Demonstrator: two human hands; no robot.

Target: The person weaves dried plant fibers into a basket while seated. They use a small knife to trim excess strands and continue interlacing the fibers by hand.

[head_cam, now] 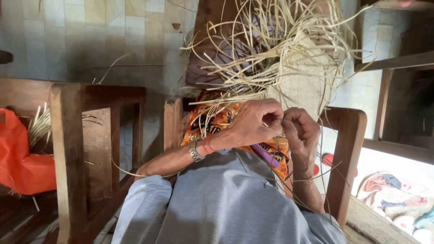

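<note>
Grey shirt; hands on straw weave

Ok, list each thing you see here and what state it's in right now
left hand: fingers pinched on pale strands
right hand: closed on strands, touching the left
woven mat: partly woven, loose strands splayed out
orange bag: crumpled beside wooden chair

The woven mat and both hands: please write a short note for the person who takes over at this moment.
Left hand: closed, pinching pale straw strips at the mat's near edge.
Right hand: closed on the same strips, touching the left hand.
Woven mat: on the lap, over a patterned orange cloth; part is tightly woven.
Loose strips: many stick out unwoven at the far end.
Done: the woven panel. Left: the loose strips.
</note>
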